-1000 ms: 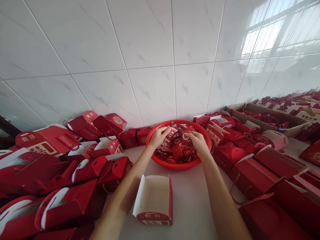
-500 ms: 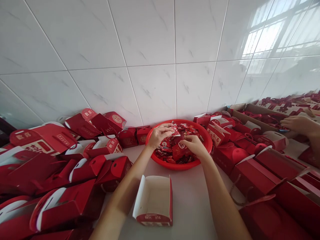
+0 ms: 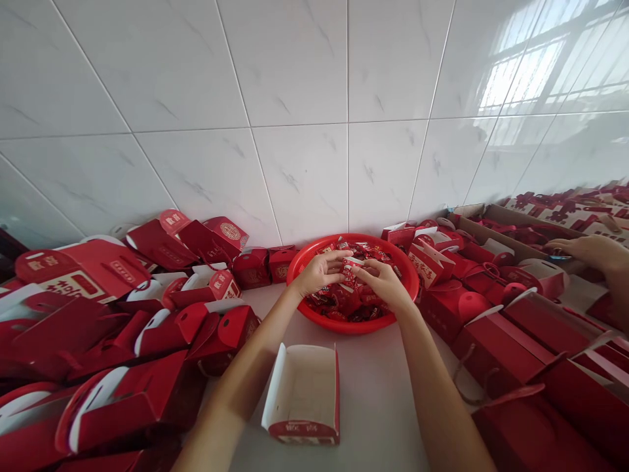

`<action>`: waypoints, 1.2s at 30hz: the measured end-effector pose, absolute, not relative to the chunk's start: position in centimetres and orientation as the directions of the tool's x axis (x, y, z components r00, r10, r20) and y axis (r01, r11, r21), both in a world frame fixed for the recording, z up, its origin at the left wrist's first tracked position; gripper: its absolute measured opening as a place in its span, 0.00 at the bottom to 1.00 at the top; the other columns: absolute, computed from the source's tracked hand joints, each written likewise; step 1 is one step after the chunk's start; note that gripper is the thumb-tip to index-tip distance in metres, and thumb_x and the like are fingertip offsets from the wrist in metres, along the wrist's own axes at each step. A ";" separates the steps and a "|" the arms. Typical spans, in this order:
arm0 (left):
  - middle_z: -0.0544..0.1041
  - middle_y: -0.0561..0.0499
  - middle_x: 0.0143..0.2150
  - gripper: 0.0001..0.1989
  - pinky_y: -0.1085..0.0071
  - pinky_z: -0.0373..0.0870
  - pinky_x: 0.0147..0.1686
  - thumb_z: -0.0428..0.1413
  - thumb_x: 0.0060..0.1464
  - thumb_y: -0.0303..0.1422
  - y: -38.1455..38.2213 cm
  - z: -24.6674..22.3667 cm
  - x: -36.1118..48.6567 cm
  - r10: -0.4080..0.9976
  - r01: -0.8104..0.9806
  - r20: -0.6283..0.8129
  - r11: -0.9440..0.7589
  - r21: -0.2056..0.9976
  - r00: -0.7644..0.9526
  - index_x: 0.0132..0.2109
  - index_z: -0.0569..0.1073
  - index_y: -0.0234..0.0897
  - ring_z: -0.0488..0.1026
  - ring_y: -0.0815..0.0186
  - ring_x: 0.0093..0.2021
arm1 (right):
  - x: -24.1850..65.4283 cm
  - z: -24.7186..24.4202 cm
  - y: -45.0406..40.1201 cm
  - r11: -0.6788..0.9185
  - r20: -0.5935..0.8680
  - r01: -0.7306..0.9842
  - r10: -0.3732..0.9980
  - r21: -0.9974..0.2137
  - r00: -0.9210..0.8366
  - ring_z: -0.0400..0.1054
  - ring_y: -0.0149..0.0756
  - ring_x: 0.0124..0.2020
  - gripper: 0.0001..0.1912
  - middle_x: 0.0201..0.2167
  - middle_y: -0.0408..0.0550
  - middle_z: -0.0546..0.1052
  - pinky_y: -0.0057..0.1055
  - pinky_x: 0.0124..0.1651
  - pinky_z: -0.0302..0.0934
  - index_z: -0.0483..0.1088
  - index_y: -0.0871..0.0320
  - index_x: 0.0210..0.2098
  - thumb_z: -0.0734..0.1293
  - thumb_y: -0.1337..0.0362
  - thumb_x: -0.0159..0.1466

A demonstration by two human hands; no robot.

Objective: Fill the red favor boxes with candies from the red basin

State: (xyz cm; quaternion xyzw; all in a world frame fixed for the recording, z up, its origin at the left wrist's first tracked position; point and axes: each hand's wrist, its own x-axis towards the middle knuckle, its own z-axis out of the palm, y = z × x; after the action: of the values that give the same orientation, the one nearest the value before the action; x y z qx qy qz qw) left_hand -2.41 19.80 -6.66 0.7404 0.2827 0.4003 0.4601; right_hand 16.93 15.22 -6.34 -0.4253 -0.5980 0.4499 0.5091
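A small red-and-white wrapped candy [image 3: 349, 271] is between my two hands, over the red plastic basin [image 3: 344, 326]. My left hand [image 3: 314, 273] closes on it from the left, thumb and fingers at its edge. From the other side, the fingertips of my right hand [image 3: 385, 283] pinch the candy's right edge; whether a second piece is behind them I cannot tell. Many more red-wrapped candies [image 3: 339, 300] fill the basin. Nearer to me, between my forearms, an open red box [image 3: 303, 387] with a pale inside stands on the white tabletop [image 3: 376, 393].
Red gift boxes [image 3: 122, 400] crowd the left side, several with lifted flaps. More red boxes [image 3: 496, 341] line the right. Another person's hand [image 3: 587, 252] reaches beside a cardboard carton [image 3: 525, 244] at far right. A tiled wall [image 3: 299, 170] rises behind the basin.
My right hand has risen from the candies in the basin and moved left to meet the candy in my left hand. The other person's hand has shifted slightly left.
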 end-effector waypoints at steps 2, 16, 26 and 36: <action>0.75 0.41 0.58 0.33 0.58 0.74 0.54 0.66 0.46 0.30 19.8 -6.7 -2.4 0.780 0.042 0.325 -0.409 0.912 0.535 0.61 0.71 0.40 0.76 0.55 0.54 | 17.0 -6.3 15.1 0.232 0.225 0.046 0.968 -0.972 -0.115 0.64 0.31 0.22 0.24 0.21 0.42 0.73 0.26 0.22 0.55 0.76 0.59 0.32 0.73 0.43 0.51; 0.83 0.45 0.44 0.23 0.60 0.76 0.49 0.61 0.53 0.41 20.9 -7.1 -2.8 0.893 0.296 0.293 -0.398 0.869 0.342 0.53 0.76 0.35 0.80 0.59 0.44 | 17.1 -6.6 16.1 0.208 0.190 -0.234 0.977 -0.950 0.100 0.71 0.37 0.30 0.20 0.26 0.43 0.78 0.32 0.35 0.66 0.68 0.56 0.28 0.76 0.50 0.45; 0.83 0.54 0.34 0.19 0.70 0.75 0.41 0.60 0.33 0.19 20.1 -6.8 -2.1 0.874 0.610 0.068 -0.390 0.689 0.481 0.35 0.83 0.40 0.80 0.60 0.37 | 18.4 -6.6 16.8 0.152 -0.010 -0.430 0.936 -0.890 0.353 0.72 0.37 0.29 0.11 0.25 0.42 0.76 0.30 0.26 0.65 0.67 0.54 0.25 0.70 0.56 0.46; 0.81 0.44 0.34 0.03 0.59 0.72 0.44 0.61 0.44 0.32 20.3 -6.8 -2.8 0.998 0.917 0.040 -0.067 0.394 0.056 0.30 0.79 0.39 0.78 0.49 0.42 | 18.3 -6.6 16.7 0.150 0.021 -0.371 0.944 -0.916 0.330 0.73 0.39 0.28 0.15 0.24 0.44 0.77 0.30 0.23 0.66 0.72 0.55 0.27 0.71 0.52 0.46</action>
State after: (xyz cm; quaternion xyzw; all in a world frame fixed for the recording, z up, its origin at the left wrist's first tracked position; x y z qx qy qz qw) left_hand -2.81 20.26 -6.78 0.7144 0.6699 0.1523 0.1327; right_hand 18.32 16.72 -6.56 -0.4416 -0.3241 0.4794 0.6857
